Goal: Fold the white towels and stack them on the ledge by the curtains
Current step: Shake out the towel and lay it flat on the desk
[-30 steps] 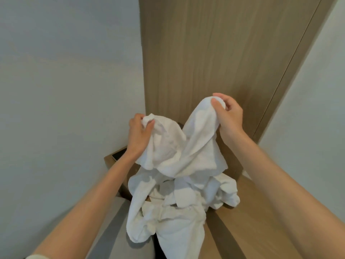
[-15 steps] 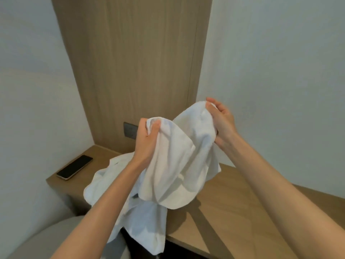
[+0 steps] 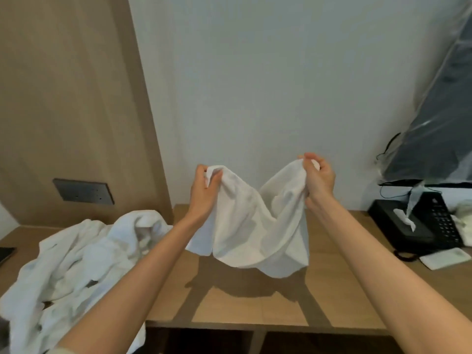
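Note:
A white towel (image 3: 258, 231) hangs in the air above the wooden desk (image 3: 245, 305), sagging in the middle between my hands. My left hand (image 3: 204, 192) grips its upper left corner. My right hand (image 3: 318, 178) grips the upper right corner, a little higher. A heap of crumpled white towels (image 3: 76, 261) lies on the desk at the left and spills over its front edge. No ledge or curtains are in view.
A black desk telephone (image 3: 424, 223) with tissue on it stands at the right, a white card (image 3: 445, 260) in front of it. A plastic-wrapped dark screen (image 3: 439, 129) leans at the upper right. A grey socket panel (image 3: 83, 191) sits on the wood wall.
The view has swung to the right, away from the towel heap. Both hands have carried the towel over the middle of the desk and drawn apart, spreading it wider.

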The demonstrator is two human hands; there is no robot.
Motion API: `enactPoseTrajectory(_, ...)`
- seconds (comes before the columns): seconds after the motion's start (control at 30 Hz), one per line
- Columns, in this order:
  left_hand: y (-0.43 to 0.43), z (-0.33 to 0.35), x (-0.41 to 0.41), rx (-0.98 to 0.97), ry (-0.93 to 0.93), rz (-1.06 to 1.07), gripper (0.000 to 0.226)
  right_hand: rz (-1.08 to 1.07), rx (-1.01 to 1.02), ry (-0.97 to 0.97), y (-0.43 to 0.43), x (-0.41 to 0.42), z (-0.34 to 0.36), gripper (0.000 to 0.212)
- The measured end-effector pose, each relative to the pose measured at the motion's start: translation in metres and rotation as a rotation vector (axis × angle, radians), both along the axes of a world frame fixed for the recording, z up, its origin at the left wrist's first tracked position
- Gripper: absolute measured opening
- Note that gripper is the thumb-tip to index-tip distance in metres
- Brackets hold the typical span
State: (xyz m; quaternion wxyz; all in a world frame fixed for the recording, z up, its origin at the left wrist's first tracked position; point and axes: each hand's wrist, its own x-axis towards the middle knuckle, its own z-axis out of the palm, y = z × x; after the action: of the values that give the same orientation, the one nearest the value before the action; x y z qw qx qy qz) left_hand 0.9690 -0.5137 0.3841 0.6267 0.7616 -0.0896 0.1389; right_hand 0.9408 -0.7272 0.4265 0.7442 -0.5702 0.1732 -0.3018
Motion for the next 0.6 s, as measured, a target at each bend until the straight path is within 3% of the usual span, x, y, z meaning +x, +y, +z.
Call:
enactPoseTrajectory(0.2,-0.075,-0.007,0.038,0.001,0.021,0.077,0.011,-0.078,-0.335,0.030,-0.091,-0.005,-0.020,0.021)
enactPoseTrajectory(0.3,-0.097,-0.031,0.052,-0.006,0.172,0.162,0.040,0.019,-0.493,0.094,-0.129,-0.009,-0.041,0.018)
enactPoseTrajectory(0.37,-0.108,-0.054,0.047,0.048,0.316,0.184,0.063,0.141,-0.606,0.231,-0.151,-0.013,-0.067,0.014)
enactPoseTrajectory(0.43,-0.118,-0.080,0.035,0.169,0.369,0.166,0.071,0.245,-0.677,0.420,-0.170,-0.017,-0.098,0.017)
enactPoseTrajectory(0.53,-0.135,-0.113,0.014,0.430,0.299,0.095,0.063,0.333,-0.816,0.672,-0.193,-0.020,-0.134,0.027)
enactPoseTrajectory(0.6,-0.148,-0.132,0.002,0.563,0.252,-0.032,0.056,0.467,-1.041,0.858,-0.202,-0.020,-0.151,0.035)
